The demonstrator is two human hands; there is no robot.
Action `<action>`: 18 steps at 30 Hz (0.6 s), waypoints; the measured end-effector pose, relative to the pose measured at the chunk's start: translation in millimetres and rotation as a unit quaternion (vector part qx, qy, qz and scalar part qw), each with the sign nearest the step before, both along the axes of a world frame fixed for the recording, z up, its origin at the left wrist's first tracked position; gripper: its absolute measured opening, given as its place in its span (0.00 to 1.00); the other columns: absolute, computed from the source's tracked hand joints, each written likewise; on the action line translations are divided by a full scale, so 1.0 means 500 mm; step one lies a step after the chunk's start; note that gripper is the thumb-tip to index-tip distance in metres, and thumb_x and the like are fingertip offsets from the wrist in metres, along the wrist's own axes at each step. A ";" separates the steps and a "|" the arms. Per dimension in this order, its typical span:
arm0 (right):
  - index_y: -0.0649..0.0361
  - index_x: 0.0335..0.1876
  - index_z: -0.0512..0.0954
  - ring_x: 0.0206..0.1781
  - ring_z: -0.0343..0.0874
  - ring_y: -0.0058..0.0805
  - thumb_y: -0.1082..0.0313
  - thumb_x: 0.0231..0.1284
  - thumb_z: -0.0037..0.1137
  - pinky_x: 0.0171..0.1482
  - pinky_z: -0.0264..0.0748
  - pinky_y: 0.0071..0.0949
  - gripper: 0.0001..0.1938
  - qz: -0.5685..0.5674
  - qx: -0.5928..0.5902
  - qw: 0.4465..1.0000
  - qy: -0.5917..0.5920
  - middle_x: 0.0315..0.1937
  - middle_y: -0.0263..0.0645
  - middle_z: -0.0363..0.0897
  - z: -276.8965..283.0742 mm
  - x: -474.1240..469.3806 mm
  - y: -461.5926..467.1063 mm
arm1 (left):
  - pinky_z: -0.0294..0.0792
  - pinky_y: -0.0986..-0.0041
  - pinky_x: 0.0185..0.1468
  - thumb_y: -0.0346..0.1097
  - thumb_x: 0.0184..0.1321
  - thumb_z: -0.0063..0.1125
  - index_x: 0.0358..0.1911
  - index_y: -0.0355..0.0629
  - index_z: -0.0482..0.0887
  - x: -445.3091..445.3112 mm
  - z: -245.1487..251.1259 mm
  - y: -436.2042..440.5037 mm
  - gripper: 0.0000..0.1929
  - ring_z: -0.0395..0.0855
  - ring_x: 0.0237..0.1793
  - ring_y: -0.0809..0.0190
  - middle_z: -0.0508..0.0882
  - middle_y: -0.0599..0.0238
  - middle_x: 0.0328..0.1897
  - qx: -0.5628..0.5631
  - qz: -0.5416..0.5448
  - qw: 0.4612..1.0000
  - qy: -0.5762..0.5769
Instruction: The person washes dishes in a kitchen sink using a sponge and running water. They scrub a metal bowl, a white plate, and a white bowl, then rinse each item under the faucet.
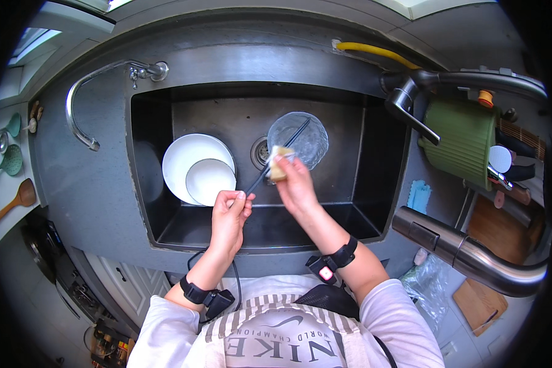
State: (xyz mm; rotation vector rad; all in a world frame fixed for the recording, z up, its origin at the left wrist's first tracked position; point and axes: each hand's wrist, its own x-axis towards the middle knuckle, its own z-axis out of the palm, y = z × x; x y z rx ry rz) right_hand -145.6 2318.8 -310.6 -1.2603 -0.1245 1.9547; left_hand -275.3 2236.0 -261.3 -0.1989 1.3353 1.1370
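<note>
Above a dark metal sink [202, 110], my left hand [229, 214] grips the lower ends of a pair of dark chopsticks [299, 131]. They slant up and to the right, with their far ends over a clear glass bowl [315, 142]. My right hand [296, 188] pinches a pale yellow and white sponge [280, 161] against the middle of the chopsticks, hiding part of them. Left of the hands, a small white bowl [210, 181] sits inside a larger white bowl [177, 161]. The drain [259, 152] lies partly covered between the white bowls and the glass one.
A thin curved tap [73, 108] stands at the left. On the right, a large faucet's lever [414, 110] and thick spout [441, 237] reach toward the sink. Beyond them are a green ribbed container [460, 142], a blue cloth [418, 195] and a wooden cutting board [497, 230].
</note>
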 end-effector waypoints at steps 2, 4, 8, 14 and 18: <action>0.61 0.50 0.73 0.45 0.75 0.19 0.69 0.62 0.56 0.48 0.71 0.21 0.13 0.038 0.006 0.999 0.004 0.42 0.33 0.77 0.005 -0.005 -0.018 | 0.66 0.83 0.34 0.29 0.67 0.50 0.38 0.40 0.70 0.011 -0.010 0.009 0.03 0.70 0.29 0.71 0.80 0.56 0.38 0.014 -0.006 1.000 -0.003; 0.62 0.50 0.74 0.44 0.76 0.19 0.69 0.61 0.56 0.47 0.71 0.20 0.13 0.055 0.040 0.998 0.002 0.41 0.32 0.77 0.008 -0.005 -0.020 | 0.65 0.84 0.31 0.29 0.67 0.50 0.37 0.41 0.70 0.013 -0.012 0.013 0.03 0.69 0.28 0.72 0.80 0.55 0.36 0.015 -0.012 1.000 -0.003; 0.61 0.48 0.74 0.41 0.78 0.21 0.70 0.60 0.56 0.42 0.74 0.20 0.12 0.031 -0.013 0.998 -0.052 0.40 0.34 0.78 0.005 0.018 0.031 | 0.63 0.84 0.28 0.27 0.65 0.51 0.37 0.39 0.70 0.005 -0.002 0.007 0.04 0.69 0.25 0.73 0.82 0.54 0.33 0.012 -0.039 0.999 -0.024; 0.62 0.51 0.70 0.43 0.78 0.30 0.68 0.59 0.54 0.42 0.75 0.27 0.16 -0.055 0.020 0.997 -0.047 0.40 0.42 0.77 -0.016 0.075 0.129 | 0.62 0.85 0.26 0.26 0.64 0.52 0.36 0.39 0.70 -0.008 0.010 -0.002 0.05 0.69 0.24 0.73 0.82 0.53 0.33 0.024 -0.060 0.998 -0.023; 0.57 0.56 0.68 0.49 0.75 0.30 0.60 0.61 0.58 0.44 0.74 0.26 0.20 -0.121 0.058 0.991 0.022 0.49 0.44 0.75 -0.006 0.103 0.142 | 0.64 0.85 0.28 0.27 0.65 0.52 0.37 0.41 0.70 -0.033 0.017 0.004 0.04 0.70 0.25 0.73 0.82 0.53 0.34 0.017 -0.039 0.999 -0.028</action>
